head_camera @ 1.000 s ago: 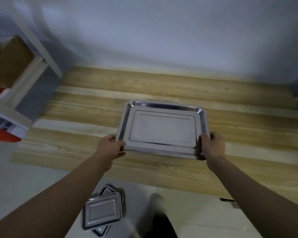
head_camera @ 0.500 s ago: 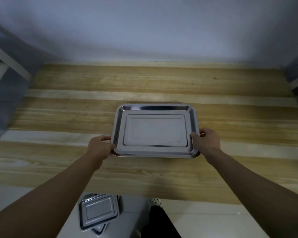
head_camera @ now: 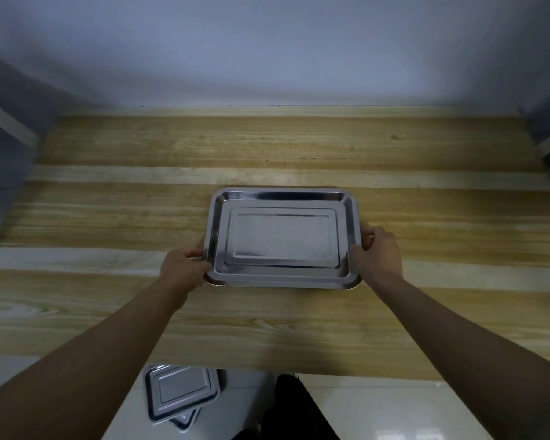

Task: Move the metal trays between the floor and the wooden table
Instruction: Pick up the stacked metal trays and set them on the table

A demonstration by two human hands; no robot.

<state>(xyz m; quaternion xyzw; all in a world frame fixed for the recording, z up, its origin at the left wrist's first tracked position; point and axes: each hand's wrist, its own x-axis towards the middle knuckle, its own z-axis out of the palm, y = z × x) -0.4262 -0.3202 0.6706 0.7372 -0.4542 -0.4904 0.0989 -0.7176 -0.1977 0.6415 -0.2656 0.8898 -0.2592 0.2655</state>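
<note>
Wooden table [head_camera: 108,315]: one tray [head_camera: 281,238], two hands [head_camera: 185,269] [head_camera: 378,252]

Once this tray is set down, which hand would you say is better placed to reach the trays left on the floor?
Probably the left hand. The stacked rectangular metal trays on the floor lie below the wooden table's near edge on the left side, under the left forearm; the right hand would need to cross over.

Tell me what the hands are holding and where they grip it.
Both hold one metal tray over the wooden table: the left hand at its left short edge near the front corner, the right hand at its right short edge.
</note>
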